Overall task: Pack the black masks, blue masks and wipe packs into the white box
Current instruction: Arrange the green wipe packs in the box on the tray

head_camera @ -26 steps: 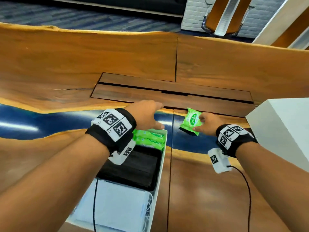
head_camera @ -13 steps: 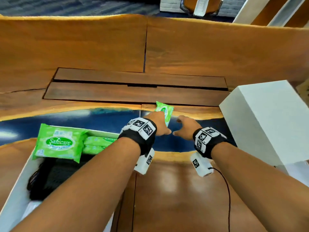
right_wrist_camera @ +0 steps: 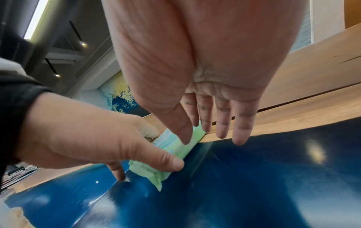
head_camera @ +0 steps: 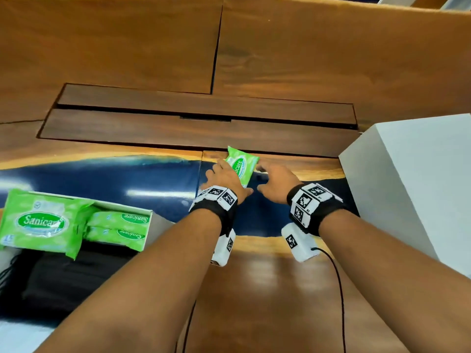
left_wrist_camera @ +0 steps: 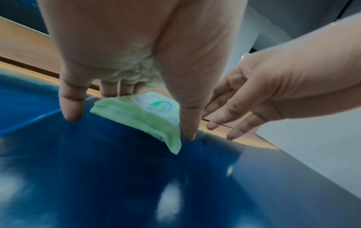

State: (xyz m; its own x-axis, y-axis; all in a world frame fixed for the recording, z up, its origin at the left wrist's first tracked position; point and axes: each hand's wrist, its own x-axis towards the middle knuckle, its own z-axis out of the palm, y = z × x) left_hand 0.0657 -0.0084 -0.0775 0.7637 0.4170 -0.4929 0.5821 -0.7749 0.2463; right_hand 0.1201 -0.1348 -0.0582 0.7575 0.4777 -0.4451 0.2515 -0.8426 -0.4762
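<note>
A small green wipe pack [head_camera: 242, 166] is tilted up over the blue strip of the table. My left hand [head_camera: 224, 175] grips it, thumb on one long edge [left_wrist_camera: 187, 121] and fingers behind it. My right hand [head_camera: 274, 178] hovers just to the right with straight fingers [left_wrist_camera: 224, 117], holding nothing. The white box [head_camera: 153, 225] lies at lower left. It holds a big wipe pack [head_camera: 38, 222], two small packs [head_camera: 119, 225], black masks [head_camera: 63, 278] and pale blue masks [head_camera: 15, 335].
A white box lid [head_camera: 413, 189] stands on the table at the right, close to my right forearm. A dark recessed wooden panel [head_camera: 198, 118] runs across the table behind the hands. A black cable [head_camera: 341, 301] trails from my right wrist.
My left hand left the box, moved right and took hold of the small wipe pack. My right hand, which held it, has let go and opened.
</note>
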